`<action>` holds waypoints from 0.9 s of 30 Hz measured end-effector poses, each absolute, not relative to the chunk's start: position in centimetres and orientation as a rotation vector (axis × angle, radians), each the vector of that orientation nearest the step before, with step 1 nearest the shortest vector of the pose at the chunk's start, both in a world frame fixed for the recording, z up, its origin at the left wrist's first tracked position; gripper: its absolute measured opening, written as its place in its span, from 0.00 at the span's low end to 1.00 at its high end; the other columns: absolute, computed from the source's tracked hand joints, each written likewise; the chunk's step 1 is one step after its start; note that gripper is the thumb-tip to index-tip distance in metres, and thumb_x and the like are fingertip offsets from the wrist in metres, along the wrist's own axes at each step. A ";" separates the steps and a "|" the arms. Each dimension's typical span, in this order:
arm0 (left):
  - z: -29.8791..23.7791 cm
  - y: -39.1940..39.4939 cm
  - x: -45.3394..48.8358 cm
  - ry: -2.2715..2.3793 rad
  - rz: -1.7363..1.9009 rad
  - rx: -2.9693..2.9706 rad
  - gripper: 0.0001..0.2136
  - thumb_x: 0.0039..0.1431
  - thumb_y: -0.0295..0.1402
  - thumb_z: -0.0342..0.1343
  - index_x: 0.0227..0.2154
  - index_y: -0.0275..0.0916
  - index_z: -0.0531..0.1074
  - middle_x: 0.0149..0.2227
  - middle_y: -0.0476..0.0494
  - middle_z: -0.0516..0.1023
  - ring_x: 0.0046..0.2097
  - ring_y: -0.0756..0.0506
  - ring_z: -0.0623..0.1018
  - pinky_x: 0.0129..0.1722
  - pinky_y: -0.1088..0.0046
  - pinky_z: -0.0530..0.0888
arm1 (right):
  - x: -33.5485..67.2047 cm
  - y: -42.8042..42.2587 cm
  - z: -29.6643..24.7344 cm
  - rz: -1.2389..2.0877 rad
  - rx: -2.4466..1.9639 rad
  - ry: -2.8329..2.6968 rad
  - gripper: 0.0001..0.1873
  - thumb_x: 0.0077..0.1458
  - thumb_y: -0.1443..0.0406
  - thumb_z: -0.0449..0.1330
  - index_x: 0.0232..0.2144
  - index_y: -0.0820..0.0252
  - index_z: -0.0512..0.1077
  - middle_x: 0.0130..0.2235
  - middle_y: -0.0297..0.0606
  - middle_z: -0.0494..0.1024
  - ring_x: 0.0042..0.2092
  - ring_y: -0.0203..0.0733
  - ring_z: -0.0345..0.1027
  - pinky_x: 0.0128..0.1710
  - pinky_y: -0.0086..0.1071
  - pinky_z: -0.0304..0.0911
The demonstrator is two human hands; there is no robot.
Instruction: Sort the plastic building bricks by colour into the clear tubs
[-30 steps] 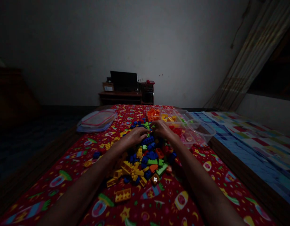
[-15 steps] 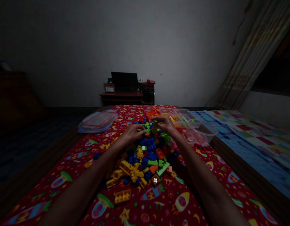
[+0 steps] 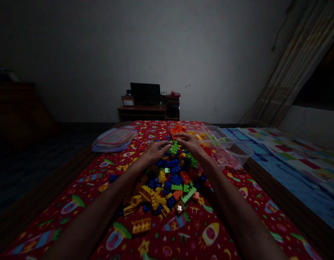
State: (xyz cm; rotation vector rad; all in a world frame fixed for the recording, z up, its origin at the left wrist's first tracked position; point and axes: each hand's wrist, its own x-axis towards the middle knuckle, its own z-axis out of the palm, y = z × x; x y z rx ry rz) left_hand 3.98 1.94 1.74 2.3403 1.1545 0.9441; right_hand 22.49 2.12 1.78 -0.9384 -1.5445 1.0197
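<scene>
A heap of coloured plastic building blocks (image 3: 167, 187) lies on a red patterned cloth (image 3: 183, 234). Both my arms reach over the heap to its far end. My left hand (image 3: 153, 151) and my right hand (image 3: 191, 143) meet there, fingers pinched on the two sides of a green studded block (image 3: 174, 147) lifted just above the pile. Blue, yellow, orange and green blocks lie under and around the hands.
Clear plastic containers (image 3: 226, 150) with sorted orange, yellow and red blocks stand just right of my hands. Stacked container lids (image 3: 114, 138) lie at the far left of the cloth. A blue patterned mat (image 3: 291, 162) is on the right. A desk with a screen (image 3: 147, 103) stands by the wall.
Both hands rose from the pile's far end and came together, lifting a green block between their fingertips. The view shifted slightly.
</scene>
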 end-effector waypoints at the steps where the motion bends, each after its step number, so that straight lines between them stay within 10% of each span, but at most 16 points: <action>1: 1.8 1.7 4.2 1.140 0.918 2.306 0.18 0.56 0.44 0.49 0.41 0.38 0.76 0.42 0.42 0.80 0.43 0.42 0.78 0.44 0.68 0.73 | 22.3 1.9 1.9 1.023 -0.924 -1.531 0.15 0.46 0.59 0.62 0.37 0.59 0.75 0.31 0.34 0.76 0.30 0.33 0.68 0.29 0.26 0.66; 7: 2.1 1.0 4.7 1.227 0.964 2.212 0.17 0.50 0.43 0.56 0.38 0.36 0.77 0.35 0.43 0.81 0.37 0.42 0.79 0.37 0.69 0.73 | 21.1 1.3 2.2 1.005 -0.943 -1.497 0.22 0.42 0.58 0.64 0.42 0.59 0.71 0.39 0.38 0.76 0.37 0.37 0.69 0.34 0.29 0.65; 12: 2.3 1.0 4.4 1.176 1.028 2.259 0.16 0.53 0.42 0.54 0.38 0.36 0.77 0.37 0.43 0.81 0.38 0.43 0.79 0.39 0.70 0.73 | 20.7 1.6 1.9 0.996 -0.984 -1.501 0.13 0.41 0.57 0.61 0.24 0.61 0.66 0.26 0.32 0.71 0.29 0.35 0.66 0.31 0.28 0.63; 19: 1.1 3.9 1.5 1.436 0.854 2.588 0.14 0.56 0.36 0.50 0.37 0.37 0.78 0.39 0.40 0.81 0.41 0.42 0.78 0.44 0.69 0.71 | 22.7 2.4 2.1 0.808 -1.161 -1.229 0.05 0.42 0.63 0.54 0.23 0.59 0.62 0.18 0.26 0.62 0.20 0.31 0.58 0.21 0.24 0.55; 27: 1.5 3.9 1.0 1.427 0.612 2.600 0.14 0.54 0.35 0.52 0.39 0.38 0.78 0.42 0.42 0.80 0.44 0.42 0.78 0.45 0.70 0.71 | 23.2 2.3 2.3 0.872 -1.077 -1.237 0.17 0.47 0.53 0.59 0.22 0.58 0.59 0.17 0.24 0.59 0.17 0.28 0.54 0.15 0.23 0.46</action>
